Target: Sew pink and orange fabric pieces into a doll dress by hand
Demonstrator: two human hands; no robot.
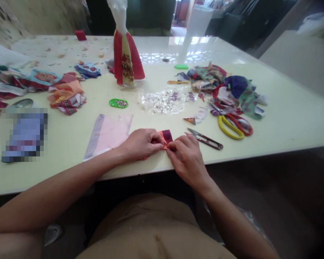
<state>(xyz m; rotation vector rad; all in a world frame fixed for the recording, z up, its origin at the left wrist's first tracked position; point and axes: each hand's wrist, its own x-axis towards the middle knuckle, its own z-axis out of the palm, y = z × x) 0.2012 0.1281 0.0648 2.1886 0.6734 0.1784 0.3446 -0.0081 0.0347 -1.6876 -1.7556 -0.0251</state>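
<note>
Fabric scrap [166, 138]: a small orange-red piece with a dark purple patch, held between both hands just inside the near edge of the table [56, 172]; it looks folded, though the fingers hide most of it.

Left hand [140, 144]: closed on the scrap's left side, its fingertips [159, 141] pinching the cloth.

Right hand [187, 159]: curled over the scrap's right side, its fingers [178, 143] gripping the cloth close to the left hand's fingertips.

In hand now: both hands pressing and pinching the scrap at its fold; the exact crease is hidden.

Beside the hands: a pink sheet [107, 136] with a grey band lies left of the left hand; thread snips [205, 140] lie just right of the right hand.

Farther up the table: a clear bag of beads [162, 101] lies near a green oval dish [118, 103], and yellow-and-red scissors [233, 126] rest against a heap of patterned scraps [218, 84].

Far end: a doll [126, 61] in a red-and-cream gown stands upright, with more scraps [66, 97] to its left.
</note>
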